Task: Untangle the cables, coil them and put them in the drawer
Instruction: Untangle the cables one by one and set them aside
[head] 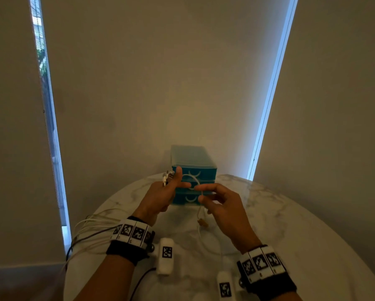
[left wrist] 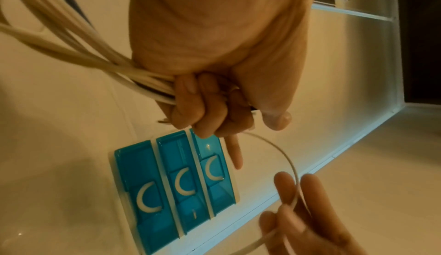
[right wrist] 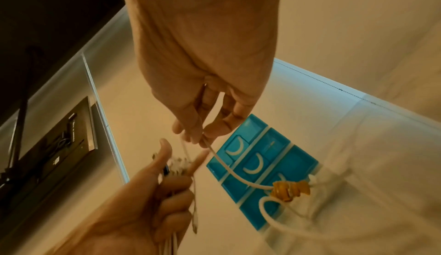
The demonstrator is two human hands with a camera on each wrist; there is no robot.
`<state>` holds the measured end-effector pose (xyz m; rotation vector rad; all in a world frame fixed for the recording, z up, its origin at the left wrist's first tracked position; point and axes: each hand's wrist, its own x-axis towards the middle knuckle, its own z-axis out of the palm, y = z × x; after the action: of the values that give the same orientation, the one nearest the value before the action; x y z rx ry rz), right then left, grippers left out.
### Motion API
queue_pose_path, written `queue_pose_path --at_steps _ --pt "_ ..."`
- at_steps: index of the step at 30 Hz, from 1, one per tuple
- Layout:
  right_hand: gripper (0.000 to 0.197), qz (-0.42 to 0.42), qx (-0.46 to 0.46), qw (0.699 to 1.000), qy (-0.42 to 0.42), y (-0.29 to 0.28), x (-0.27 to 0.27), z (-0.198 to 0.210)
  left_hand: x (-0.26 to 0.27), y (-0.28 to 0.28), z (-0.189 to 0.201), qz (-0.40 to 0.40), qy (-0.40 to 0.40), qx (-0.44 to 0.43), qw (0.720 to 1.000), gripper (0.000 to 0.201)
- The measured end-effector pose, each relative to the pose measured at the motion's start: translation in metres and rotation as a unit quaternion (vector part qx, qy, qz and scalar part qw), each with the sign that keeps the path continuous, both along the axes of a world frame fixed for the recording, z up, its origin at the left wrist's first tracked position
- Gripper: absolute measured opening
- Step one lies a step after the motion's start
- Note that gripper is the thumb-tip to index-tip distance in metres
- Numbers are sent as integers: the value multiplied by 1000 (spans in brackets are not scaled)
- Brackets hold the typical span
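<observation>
Left hand point(head: 160, 197) raised above the counter point(head: 269, 216), its fingers point(left wrist: 203, 106) curled tight round a bundle of cables point(left wrist: 78, 51) — mostly white, one dark strand among them — with the forefinger and thumb extended. Metal plug ends point(head: 168, 177) stand up beside the thumb; the bundle's loops trail back past the wrist and over the counter edge. Right hand point(head: 222, 206) level with the left, its thumb and fingers point(right wrist: 190, 127) pinching a thin white cable point(right wrist: 229, 168) that arcs between the two hands. Below the right fingers this cable hangs to an orange tie point(right wrist: 290, 190) wrapped round it, then lies slack on the counter. Just beyond both hands stands a blue three-drawer unit point(head: 193, 168), drawers closed, each with a white crescent handle.
</observation>
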<state>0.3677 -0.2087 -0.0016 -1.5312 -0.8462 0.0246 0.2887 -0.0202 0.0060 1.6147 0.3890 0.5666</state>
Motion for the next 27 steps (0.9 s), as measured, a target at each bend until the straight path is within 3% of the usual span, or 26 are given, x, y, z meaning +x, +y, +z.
queue_pose_path --at_steps 5,8,12,15,19,24,27 --pt "16 101 -96 990 33 -3 -7 -13 -1 1 2 8 -51 33 998 43" --pt "31 135 -39 975 172 -5 -4 -13 0 -2 2 -13 -46 93 994 36" --pt "47 70 24 958 276 -7 6 -18 2 -7 -2 -136 9 154 979 23" --pt "53 88 60 937 332 -4 2 -19 5 -9 -6 -239 76 210 945 7" --pt "40 108 101 946 290 -7 0 -19 13 -9 -13 -290 98 263 915 17" --pt "31 90 134 947 277 -10 3 -19 15 -9 -16 -268 102 280 916 17" --pt "28 48 173 947 266 -12 4 -16 14 -12 -13 -217 87 257 938 14"
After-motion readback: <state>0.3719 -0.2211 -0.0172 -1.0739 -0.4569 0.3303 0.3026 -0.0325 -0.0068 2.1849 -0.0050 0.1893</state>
